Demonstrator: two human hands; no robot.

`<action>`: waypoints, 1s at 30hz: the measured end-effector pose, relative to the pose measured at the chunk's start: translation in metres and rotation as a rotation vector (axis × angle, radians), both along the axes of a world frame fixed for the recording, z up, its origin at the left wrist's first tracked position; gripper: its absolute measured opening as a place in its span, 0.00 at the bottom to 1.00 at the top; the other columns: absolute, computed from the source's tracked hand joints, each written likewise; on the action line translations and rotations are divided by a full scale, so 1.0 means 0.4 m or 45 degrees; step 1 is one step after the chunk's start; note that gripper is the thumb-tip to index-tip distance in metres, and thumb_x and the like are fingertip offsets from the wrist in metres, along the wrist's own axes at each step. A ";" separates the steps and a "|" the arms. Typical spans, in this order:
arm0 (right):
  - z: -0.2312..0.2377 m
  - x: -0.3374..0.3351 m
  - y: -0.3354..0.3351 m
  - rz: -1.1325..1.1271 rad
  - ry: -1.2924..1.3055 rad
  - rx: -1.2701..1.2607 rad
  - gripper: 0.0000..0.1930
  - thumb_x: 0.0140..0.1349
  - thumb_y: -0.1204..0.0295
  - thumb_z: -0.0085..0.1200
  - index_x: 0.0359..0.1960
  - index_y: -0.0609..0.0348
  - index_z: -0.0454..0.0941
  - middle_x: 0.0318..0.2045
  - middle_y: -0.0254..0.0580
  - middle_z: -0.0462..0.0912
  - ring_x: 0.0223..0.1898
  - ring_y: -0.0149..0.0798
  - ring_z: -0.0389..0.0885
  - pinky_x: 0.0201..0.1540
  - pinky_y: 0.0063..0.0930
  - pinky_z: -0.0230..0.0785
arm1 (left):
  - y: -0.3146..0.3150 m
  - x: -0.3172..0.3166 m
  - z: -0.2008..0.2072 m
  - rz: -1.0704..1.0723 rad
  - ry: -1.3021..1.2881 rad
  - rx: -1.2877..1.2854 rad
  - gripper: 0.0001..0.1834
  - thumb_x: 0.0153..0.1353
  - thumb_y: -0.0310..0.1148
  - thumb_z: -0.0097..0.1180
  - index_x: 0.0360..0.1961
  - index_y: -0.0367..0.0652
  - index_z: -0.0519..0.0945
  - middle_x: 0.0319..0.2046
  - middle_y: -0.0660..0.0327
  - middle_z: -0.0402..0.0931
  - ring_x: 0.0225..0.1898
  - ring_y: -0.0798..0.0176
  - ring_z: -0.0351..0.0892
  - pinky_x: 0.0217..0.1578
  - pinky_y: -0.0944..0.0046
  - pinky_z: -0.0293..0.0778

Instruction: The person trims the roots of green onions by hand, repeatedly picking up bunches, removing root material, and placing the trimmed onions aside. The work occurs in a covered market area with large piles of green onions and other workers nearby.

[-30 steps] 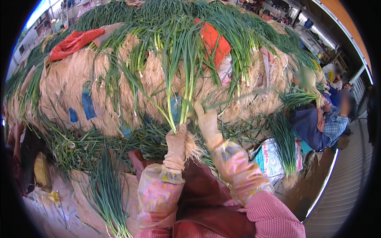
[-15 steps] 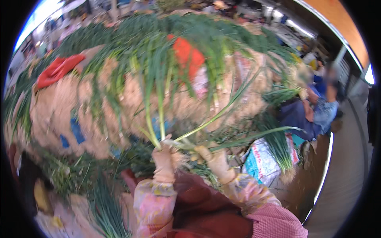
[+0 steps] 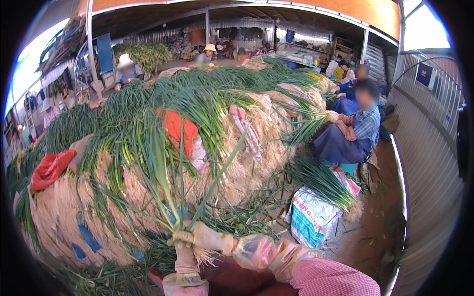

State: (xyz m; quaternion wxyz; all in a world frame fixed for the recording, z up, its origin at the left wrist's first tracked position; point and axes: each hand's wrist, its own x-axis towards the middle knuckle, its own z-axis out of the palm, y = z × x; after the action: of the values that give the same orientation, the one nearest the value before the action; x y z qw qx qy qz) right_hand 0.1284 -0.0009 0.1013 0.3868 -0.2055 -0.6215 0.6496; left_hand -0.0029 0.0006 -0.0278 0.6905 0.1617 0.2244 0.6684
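Note:
My left hand, in a cream glove, is closed round the lower stalks of a few green onions held upright. Their pale roots hang out below the grip. Reaching in from the right, my gloved right hand closes over the same stalks, its fingers pressed against the top of my left hand and partly hiding it. One long leaf slants up to the right from between the hands. Just beyond them rises a big heap of green onions, roots facing me.
Red sacking and orange sacking lie on the heap. To the right, a bundle of green onions rests on a white and blue sack. A seated co-worker is beside a corrugated wall. Loose leaves litter the floor.
My right hand has come left, from apart with a leaf to against my left hand. Both hands sit lower, and the view has tilted up.

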 end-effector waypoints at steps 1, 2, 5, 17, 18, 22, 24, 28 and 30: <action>0.004 -0.002 -0.012 0.021 -0.147 0.015 0.16 0.70 0.58 0.49 0.42 0.59 0.77 0.33 0.32 0.83 0.30 0.23 0.77 0.31 0.17 0.69 | 0.002 -0.046 -0.052 -0.050 0.104 0.133 0.14 0.72 0.44 0.41 0.40 0.47 0.74 0.23 0.69 0.71 0.23 0.75 0.68 0.24 0.73 0.67; 0.026 -0.009 -0.045 -0.023 -0.028 -0.097 0.15 0.70 0.58 0.51 0.42 0.60 0.77 0.27 0.32 0.81 0.26 0.23 0.75 0.28 0.18 0.67 | 0.006 -0.066 -0.078 -0.108 0.202 0.260 0.16 0.72 0.47 0.40 0.41 0.49 0.74 0.24 0.68 0.72 0.24 0.74 0.70 0.23 0.71 0.68; -0.013 0.025 -0.054 -0.079 0.096 -0.209 0.15 0.69 0.60 0.53 0.42 0.60 0.79 0.29 0.33 0.82 0.28 0.24 0.77 0.29 0.18 0.68 | -0.011 -0.043 0.012 -0.199 0.030 0.153 0.18 0.71 0.44 0.42 0.40 0.39 0.75 0.28 0.60 0.76 0.25 0.67 0.75 0.24 0.68 0.73; -0.018 0.190 -0.043 -0.535 0.115 0.052 0.16 0.70 0.62 0.51 0.45 0.66 0.78 0.41 0.46 0.83 0.40 0.32 0.82 0.41 0.26 0.74 | -0.066 0.002 0.157 -0.075 0.043 0.114 0.14 0.67 0.38 0.52 0.39 0.35 0.74 0.25 0.62 0.73 0.19 0.69 0.69 0.17 0.71 0.64; -0.015 0.185 -0.041 -0.567 0.115 0.207 0.16 0.70 0.62 0.50 0.46 0.66 0.78 0.44 0.47 0.83 0.42 0.32 0.82 0.43 0.26 0.74 | -0.076 -0.001 0.175 -0.163 0.002 0.205 0.16 0.66 0.42 0.53 0.37 0.37 0.74 0.25 0.63 0.72 0.17 0.68 0.68 0.15 0.71 0.62; 0.012 0.154 -0.124 -0.147 0.402 -0.021 0.18 0.72 0.59 0.45 0.43 0.63 0.77 0.49 0.46 0.79 0.35 0.28 0.77 0.39 0.23 0.71 | -0.136 0.089 0.331 0.046 0.015 -0.287 0.23 0.65 0.50 0.55 0.43 0.38 0.73 0.24 0.60 0.71 0.24 0.63 0.74 0.25 0.66 0.72; -0.049 0.139 -0.162 -0.057 0.104 -0.242 0.18 0.72 0.56 0.44 0.40 0.61 0.75 0.32 0.36 0.79 0.24 0.26 0.72 0.30 0.20 0.66 | -0.114 0.047 0.208 -0.100 0.167 -0.370 0.21 0.63 0.48 0.59 0.41 0.39 0.78 0.23 0.64 0.72 0.25 0.67 0.73 0.30 0.66 0.71; -0.099 0.081 -0.171 -0.509 -0.304 -0.241 0.14 0.73 0.61 0.45 0.42 0.60 0.75 0.22 0.32 0.77 0.22 0.24 0.73 0.24 0.21 0.67 | -0.071 0.040 0.132 0.196 0.553 -0.403 0.11 0.61 0.36 0.59 0.31 0.37 0.81 0.24 0.64 0.76 0.20 0.67 0.71 0.22 0.67 0.67; -0.076 0.104 -0.137 -0.665 -0.508 -0.069 0.15 0.72 0.60 0.46 0.44 0.62 0.75 0.24 0.43 0.81 0.23 0.28 0.77 0.24 0.24 0.69 | -0.082 0.041 0.150 0.192 0.671 -0.411 0.11 0.61 0.35 0.59 0.30 0.36 0.81 0.24 0.63 0.77 0.18 0.67 0.71 0.21 0.67 0.66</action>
State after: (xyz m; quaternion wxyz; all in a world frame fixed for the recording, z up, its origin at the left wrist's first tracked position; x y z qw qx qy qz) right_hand 0.1699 -0.0558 0.0707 0.4052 -0.4913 -0.5937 0.4919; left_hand 0.0136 -0.0324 0.0322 0.5740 0.2004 0.5100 0.6085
